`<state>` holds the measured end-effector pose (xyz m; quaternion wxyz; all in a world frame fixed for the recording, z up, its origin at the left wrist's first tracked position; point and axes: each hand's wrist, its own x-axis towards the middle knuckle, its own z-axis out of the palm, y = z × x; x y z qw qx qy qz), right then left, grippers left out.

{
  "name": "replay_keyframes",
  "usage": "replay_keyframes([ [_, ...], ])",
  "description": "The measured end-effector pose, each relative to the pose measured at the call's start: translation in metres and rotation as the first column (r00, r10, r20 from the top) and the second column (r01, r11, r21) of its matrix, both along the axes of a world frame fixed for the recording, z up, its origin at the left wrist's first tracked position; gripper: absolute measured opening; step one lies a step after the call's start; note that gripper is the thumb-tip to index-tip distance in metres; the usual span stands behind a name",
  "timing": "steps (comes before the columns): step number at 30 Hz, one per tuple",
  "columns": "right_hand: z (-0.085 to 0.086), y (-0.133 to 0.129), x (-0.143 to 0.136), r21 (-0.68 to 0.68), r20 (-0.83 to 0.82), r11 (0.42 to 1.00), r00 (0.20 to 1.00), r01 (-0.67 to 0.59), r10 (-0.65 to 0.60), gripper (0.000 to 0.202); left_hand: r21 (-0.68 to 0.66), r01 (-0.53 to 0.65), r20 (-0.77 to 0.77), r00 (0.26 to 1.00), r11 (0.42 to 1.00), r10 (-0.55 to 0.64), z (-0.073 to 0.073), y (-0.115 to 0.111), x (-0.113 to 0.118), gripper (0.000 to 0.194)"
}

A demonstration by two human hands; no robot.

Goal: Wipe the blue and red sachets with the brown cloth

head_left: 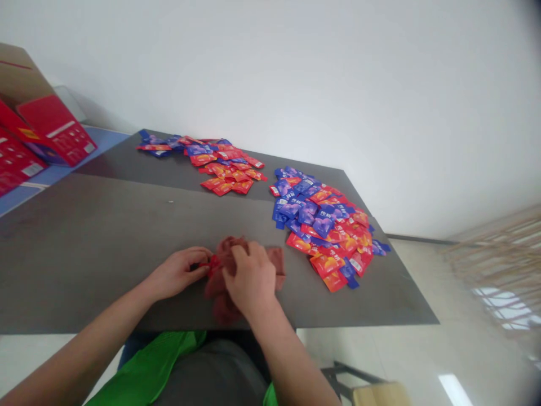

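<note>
A crumpled reddish-brown cloth [276, 260] lies near the table's front edge. My right hand [252, 276] presses on it from above with bent fingers, bunching it up. To its left, my left hand [181, 272] pinches a small red packet [213, 264] between thumb and fingers, against the cloth's left side. Most of that packet is hidden by the cloth and fingers, so its print cannot be read. Right of the hands, apart from them, a loose heap of red and blue packets [325, 220] is spread on the table.
The grey table [105, 242] reaches back to a white wall [296, 84]. A second heap of red and blue packets [224, 163] lies near its back edge. Red cardboard boxes [59, 129] stand at the left on a blue surface [103, 137]. Below is a wooden stool [380, 395].
</note>
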<state>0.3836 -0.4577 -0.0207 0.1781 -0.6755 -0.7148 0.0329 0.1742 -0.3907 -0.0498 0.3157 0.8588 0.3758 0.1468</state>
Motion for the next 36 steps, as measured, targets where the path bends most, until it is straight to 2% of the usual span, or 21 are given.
replay_keyframes([
  [2,-0.006,-0.003,-0.008,-0.029,-0.014,0.997,0.997,-0.073,0.073,0.02,0.006,-0.004,-0.003,1.0,1.0,0.004,-0.001,0.0,0.001,0.021],
  [3,-0.009,-0.002,-0.004,-0.058,-0.005,0.997,0.999,-0.04,0.04,0.019,0.009,-0.008,-0.006,1.0,1.0,0.008,-0.001,0.0,0.001,0.021],
  [6,-0.015,0.006,0.025,-0.12,0.073,0.965,0.971,0.234,-0.227,0.017,0.011,-0.014,-0.007,1.0,1.0,0.014,-0.001,-0.001,0.001,0.023],
  [8,-0.011,0.009,0.037,-0.102,0.098,0.948,0.952,0.3,-0.291,0.018,0.005,-0.015,-0.004,1.0,1.0,0.015,0.0,-0.001,0.001,0.024],
  [10,-0.006,0.006,0.028,-0.046,0.062,0.971,0.971,0.235,-0.232,0.018,0.002,-0.013,-0.003,1.0,1.0,0.013,0.0,-0.001,0.0,0.025],
  [12,-0.004,0.0,0.004,0.01,0.002,0.997,0.997,0.079,-0.079,0.019,0.0,-0.002,0.008,1.0,1.0,0.002,0.0,0.0,0.0,0.024],
  [13,-0.005,-0.002,-0.008,0.004,-0.012,1.0,1.0,0.005,-0.004,0.019,0.001,0.003,0.016,1.0,1.0,-0.003,0.0,0.001,0.001,0.023],
  [15,-0.012,-0.003,-0.018,-0.043,-0.026,0.998,0.999,-0.036,0.035,0.018,0.004,0.008,0.024,1.0,1.0,-0.008,-0.001,0.001,0.001,0.021],
  [18,-0.021,0.004,0.003,-0.111,0.009,0.985,0.991,0.133,-0.133,0.018,0.01,-0.008,0.008,1.0,1.0,0.008,-0.001,0.0,0.002,0.024],
  [21,-0.017,0.013,0.032,-0.164,0.054,0.955,0.969,0.249,-0.243,0.021,0.015,-0.022,-0.009,1.0,1.0,0.022,0.001,0.0,0.003,0.028],
  [24,-0.006,0.011,0.03,-0.128,0.039,0.964,0.972,0.235,-0.232,0.021,0.005,-0.017,-0.02,1.0,1.0,0.017,0.004,0.0,0.002,0.029],
  [28,-0.006,0.006,0.01,-0.057,0.015,0.997,0.999,0.043,-0.042,0.019,-0.003,-0.004,0.006,1.0,1.0,0.004,0.003,0.001,0.001,0.03],
  [30,-0.01,0.008,0.018,-0.105,0.045,0.991,0.996,0.086,-0.082,0.018,0.007,-0.011,0.007,1.0,1.0,0.011,0.001,0.001,0.001,0.03],
  [33,-0.009,0.015,0.04,-0.14,0.105,0.955,0.963,0.263,-0.25,0.022,0.011,-0.026,0.0,1.0,1.0,0.026,-0.001,0.001,0.001,0.03],
  [34,-0.006,0.015,0.043,-0.127,0.108,0.954,0.96,0.273,-0.26,0.022,0.008,-0.027,0.002,1.0,1.0,0.027,-0.001,0.001,0.001,0.029],
  [36,-0.001,0.01,0.033,-0.08,0.071,0.974,0.976,0.211,-0.206,0.021,0.004,-0.021,0.005,1.0,1.0,0.021,0.0,0.001,0.001,0.028],
])
